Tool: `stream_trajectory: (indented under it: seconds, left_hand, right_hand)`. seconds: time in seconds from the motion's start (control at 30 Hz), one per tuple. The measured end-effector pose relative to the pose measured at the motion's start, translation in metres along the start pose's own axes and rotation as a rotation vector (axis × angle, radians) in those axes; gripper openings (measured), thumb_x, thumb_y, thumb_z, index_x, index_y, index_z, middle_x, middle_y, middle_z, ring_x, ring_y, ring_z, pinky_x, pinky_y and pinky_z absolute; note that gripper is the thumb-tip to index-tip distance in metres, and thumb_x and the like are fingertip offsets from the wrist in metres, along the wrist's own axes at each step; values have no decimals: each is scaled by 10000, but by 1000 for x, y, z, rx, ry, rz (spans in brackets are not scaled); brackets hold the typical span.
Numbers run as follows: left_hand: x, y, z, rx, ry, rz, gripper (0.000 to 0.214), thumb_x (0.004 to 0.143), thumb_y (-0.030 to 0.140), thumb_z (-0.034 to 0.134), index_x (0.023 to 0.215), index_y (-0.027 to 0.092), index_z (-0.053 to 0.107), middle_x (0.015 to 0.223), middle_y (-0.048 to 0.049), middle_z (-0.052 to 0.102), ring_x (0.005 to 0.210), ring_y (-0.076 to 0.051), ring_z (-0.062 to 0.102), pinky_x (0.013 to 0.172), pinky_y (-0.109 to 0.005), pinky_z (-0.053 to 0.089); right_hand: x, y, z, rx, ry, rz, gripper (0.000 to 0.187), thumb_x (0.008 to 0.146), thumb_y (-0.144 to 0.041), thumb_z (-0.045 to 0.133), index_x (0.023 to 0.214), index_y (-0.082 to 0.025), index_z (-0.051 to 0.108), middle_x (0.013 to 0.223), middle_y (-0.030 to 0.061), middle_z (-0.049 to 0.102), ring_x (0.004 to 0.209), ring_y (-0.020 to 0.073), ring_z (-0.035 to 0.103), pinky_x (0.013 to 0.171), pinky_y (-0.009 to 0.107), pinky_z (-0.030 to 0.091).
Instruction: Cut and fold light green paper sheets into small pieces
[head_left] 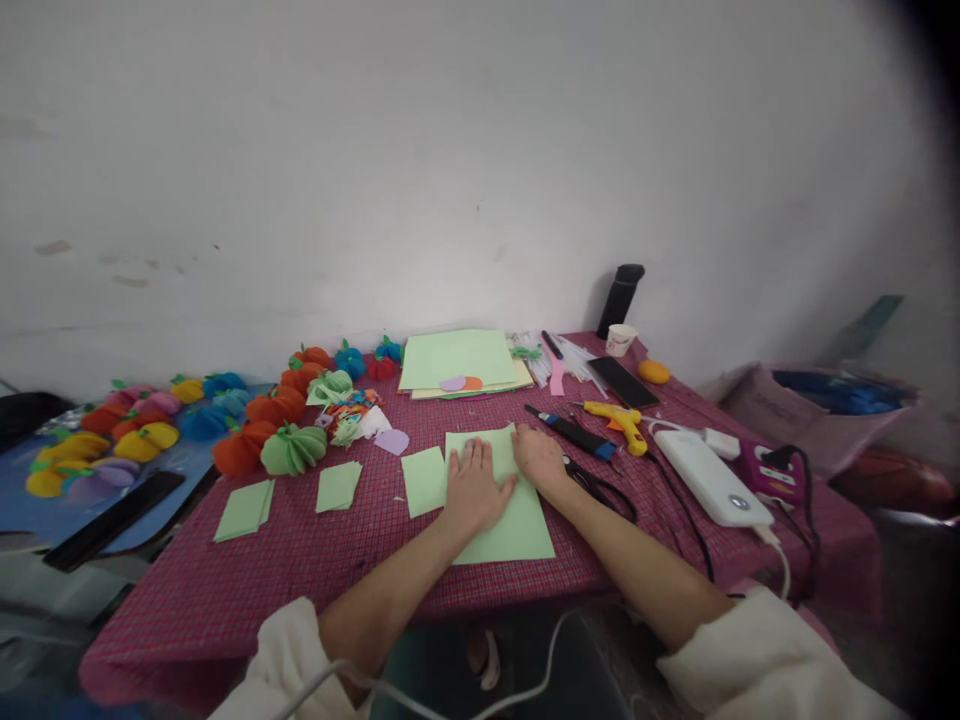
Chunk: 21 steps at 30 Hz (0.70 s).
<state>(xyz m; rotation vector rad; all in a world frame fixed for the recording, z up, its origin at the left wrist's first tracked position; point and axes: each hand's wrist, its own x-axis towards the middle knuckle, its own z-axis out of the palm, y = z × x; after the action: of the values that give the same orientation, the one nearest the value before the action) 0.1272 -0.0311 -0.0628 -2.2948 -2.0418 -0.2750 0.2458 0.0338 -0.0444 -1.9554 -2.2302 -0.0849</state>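
Note:
A light green paper sheet [517, 525] lies on the red checked tablecloth [300, 560] in front of me. My left hand [474, 488] lies flat on the sheet's left half, fingers stretched out. My right hand [537, 459] presses on the sheet's upper right part, fingers pointing left and lying flat. A smaller green paper piece [423, 481] lies just left of the sheet. Two more green pieces [339, 486] [244, 509] lie farther left. Black scissors [596, 483] rest right beside my right wrist.
Paper pumpkins [289, 449] in several colours crowd the left. A stack of green and yellow sheets [457, 358] lies at the back. To the right are a yellow glue gun [619, 420], a craft knife [574, 433], a white power bank [710, 476], a phone [622, 381], a cup [620, 339] and a black bottle [619, 297].

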Motion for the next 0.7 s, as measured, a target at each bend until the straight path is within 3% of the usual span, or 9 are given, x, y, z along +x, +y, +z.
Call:
stream_trajectory:
  seconds: [0.4,0.7]
  left_hand:
    - [-11,-8,-5,39,-29,-16,739,819,571,116,1349,69,231,1415,-133,227,1312,-253,136,1058,-443,50]
    - [-12,-8,-3,24,-4,-10,740,818,569,132,1345,60,239,1408,-148,240,1311,-254,139,1061,-437,36]
  right_hand:
    - [-4,-6,3,-20,48,-34,262,896,-185,256,922,-143,514,851,128,623,783,206,621,644,285,447]
    - [-5,-7,1,-39,58,-1,194,889,-226,310,931,-141,479,835,121,597,766,191,602,618,262,429]
